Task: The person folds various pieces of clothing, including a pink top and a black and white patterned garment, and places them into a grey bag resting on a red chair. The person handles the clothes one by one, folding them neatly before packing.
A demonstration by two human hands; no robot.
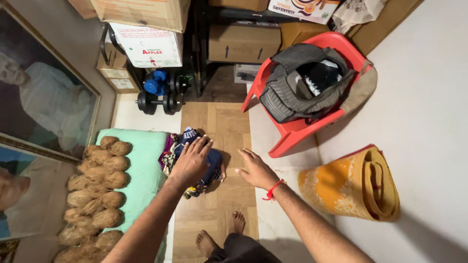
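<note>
Two hands open, empty: left grip (191,160) over clothes pile (195,158), right grip (256,170) beside; white carton (148,46) above dumbbells (161,95).

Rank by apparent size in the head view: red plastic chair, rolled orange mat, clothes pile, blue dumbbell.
1. red plastic chair
2. rolled orange mat
3. clothes pile, partly hidden by the left hand
4. blue dumbbell, farther away, so unsure.

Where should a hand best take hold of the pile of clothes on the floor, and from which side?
Probably from above: the pile of clothes lies loose and low on the wooden floor. The left hand hovers over it with fingers spread; bunching its raised top folds seems easiest.
</note>
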